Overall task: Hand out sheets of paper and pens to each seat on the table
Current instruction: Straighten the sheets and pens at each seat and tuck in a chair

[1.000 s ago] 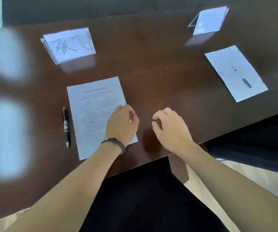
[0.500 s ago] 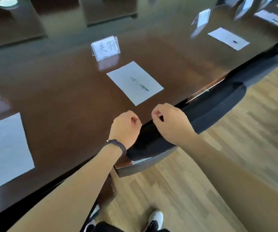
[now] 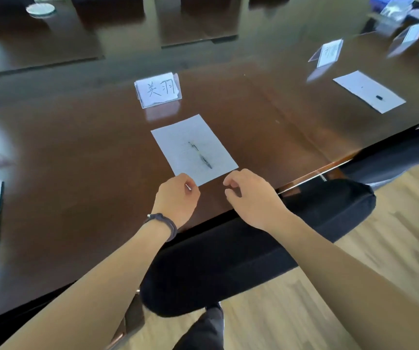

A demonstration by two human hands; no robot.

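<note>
Head view: slim pen (image 3: pixel 200 155) lies on flat white rectangular sheet (image 3: pixel 211 140).

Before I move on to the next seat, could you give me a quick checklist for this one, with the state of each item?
1. Sheet of paper lies at the seat, in front of the name card: ok.
2. Pen lies on that sheet: ok, though blurred.
3. Sheet squared to the table edge: not ok, it lies at an angle.
4. Left hand off the sheet: cannot tell; its fingers curl at the near corner, and something small and pale shows by them.
5. Right hand empty: ok, loosely curled above the table.
6. Next seat's sheet laid out: ok; whether the dark mark on it is a pen, cannot tell.
</note>
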